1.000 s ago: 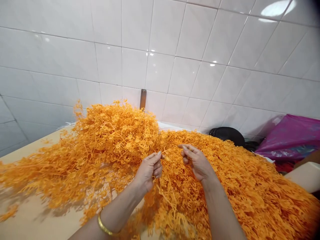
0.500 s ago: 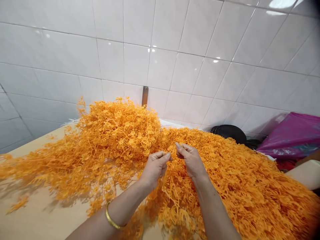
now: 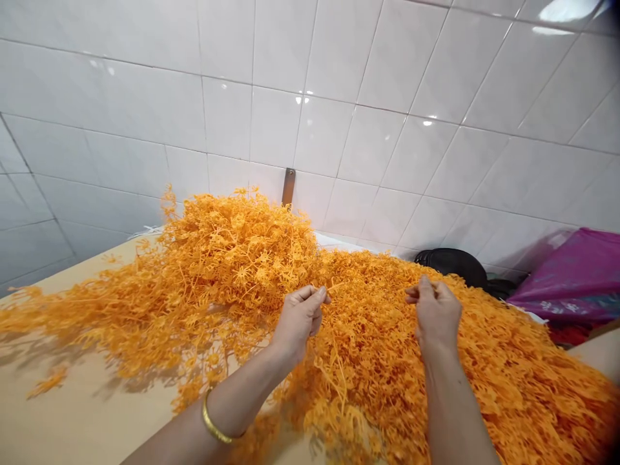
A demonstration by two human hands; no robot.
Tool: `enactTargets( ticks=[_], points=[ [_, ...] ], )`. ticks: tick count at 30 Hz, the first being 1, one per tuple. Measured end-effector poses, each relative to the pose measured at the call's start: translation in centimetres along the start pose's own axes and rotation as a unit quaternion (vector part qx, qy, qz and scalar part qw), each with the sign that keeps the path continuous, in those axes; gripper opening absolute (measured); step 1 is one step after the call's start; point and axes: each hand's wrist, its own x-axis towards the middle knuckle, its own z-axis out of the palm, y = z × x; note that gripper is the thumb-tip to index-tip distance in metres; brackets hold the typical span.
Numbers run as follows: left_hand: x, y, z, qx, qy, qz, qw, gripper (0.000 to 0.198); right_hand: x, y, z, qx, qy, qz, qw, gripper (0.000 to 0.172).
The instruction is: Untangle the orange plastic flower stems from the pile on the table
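Observation:
My left hand (image 3: 299, 320), a gold bangle (image 3: 213, 423) on its forearm, is closed in a pinch at the middle of the view. A thin orange plastic stem (image 3: 335, 286) pokes out past its thumb and fingertip. To the right, my right hand (image 3: 437, 313) is also pinched, above the big heap of orange artificial sprigs (image 3: 504, 361). Whatever its fingertips may hold is too small to make out. Behind my left hand rises a taller bunch of orange artificial sprigs (image 3: 242, 252), with frilly, star-shaped ends.
The sprigs lie on a pale tan tabletop (image 3: 92, 426), with one loose orange piece (image 3: 47, 382) at the left. White wall tiles (image 3: 281, 123) close off the back, with a brown metal strip (image 3: 289, 187). A black round object (image 3: 453, 265) and a purple bag (image 3: 571, 278) stand back right.
My right hand has moved away to the right from my left hand, widening the gap between them. My left hand stays pinched almost where it was. The view has shifted slightly.

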Motion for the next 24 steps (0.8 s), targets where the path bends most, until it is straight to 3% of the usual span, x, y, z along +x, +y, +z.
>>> enactTargets(
  ticks=[4, 6, 10, 13, 15, 19, 22, 24],
  points=[
    [0.9, -0.5, -0.6, -0.033, 0.014, -0.018, 0.999, 0.018, -0.9, -0.5, 0.9, -0.083, -0.155, -0.051, 0.983, 0.029],
    [1.3, -0.4, -1.0, -0.046, 0.013, -0.017, 0.999, 0.014, -2.2, -1.2, 1.8, -0.127, -0.229, -0.094, 0.961, 0.021],
    [1.6, 0.3, -1.4, -0.058, 0.012, 0.006, 0.998, 0.011, -5.0, -2.8, 2.9, -0.09, -0.475, -0.084, 0.871, 0.019],
    [1.5, 0.8, -1.4, -0.032, 0.016, 0.025, 0.999, 0.013, -6.5, -3.1, 3.3, -0.08, -0.582, -0.062, 0.807, 0.019],
    [1.4, 1.0, -1.2, -0.006, 0.014, 0.041, 0.999, 0.014, -6.9, -2.7, 3.6, -0.081, -0.593, -0.05, 0.8, 0.023],
    [0.9, 1.3, -0.7, 0.066, -0.029, 0.024, 0.997, 0.021, -6.0, -2.2, 3.4, -0.015, -0.517, -0.023, 0.856, 0.028],
    [0.6, 1.0, -0.4, 0.123, -0.08, -0.026, 0.989, 0.024, -4.9, -2.6, 2.6, 0.012, -0.501, 0.002, 0.865, 0.033],
    [0.6, 0.8, -0.4, 0.152, -0.083, -0.028, 0.984, 0.016, -4.3, -3.0, 2.0, 0.014, -0.485, 0.006, 0.874, 0.033]
  ],
)
